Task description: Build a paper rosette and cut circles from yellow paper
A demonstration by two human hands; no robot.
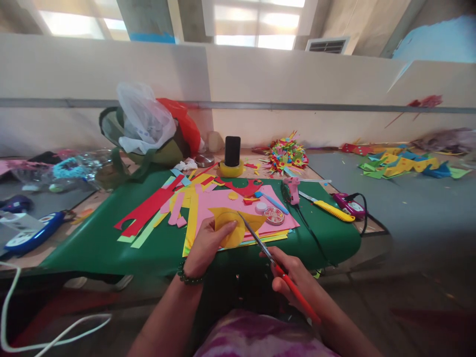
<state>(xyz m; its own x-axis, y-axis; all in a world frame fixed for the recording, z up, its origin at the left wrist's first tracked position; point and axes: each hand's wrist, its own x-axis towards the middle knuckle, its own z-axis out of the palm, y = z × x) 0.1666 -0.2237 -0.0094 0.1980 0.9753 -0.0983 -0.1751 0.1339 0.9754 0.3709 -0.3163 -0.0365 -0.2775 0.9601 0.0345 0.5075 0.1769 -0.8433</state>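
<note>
A: What do the person's fingers grip?
B: The left hand (206,246) pinches a yellow foam piece (231,229); the right hand (293,277) is closed round the red-handled scissors (268,256), whose blades meet the piece.
A: Where is it?
B: Above the near edge of the green surface (100,243), over the pink sheet (238,206). A yellow knife (329,208) lies far right.

Two bare forearms reach forward from the bottom of the view. The left hand (206,243) is raised, palm turned inward, its fingers curled and the thumb pressed forward in a pinch, with a dark bead bracelet at the wrist. The right hand (293,277) sits lower and nearer the body, its fingers closed in a grip.
</note>
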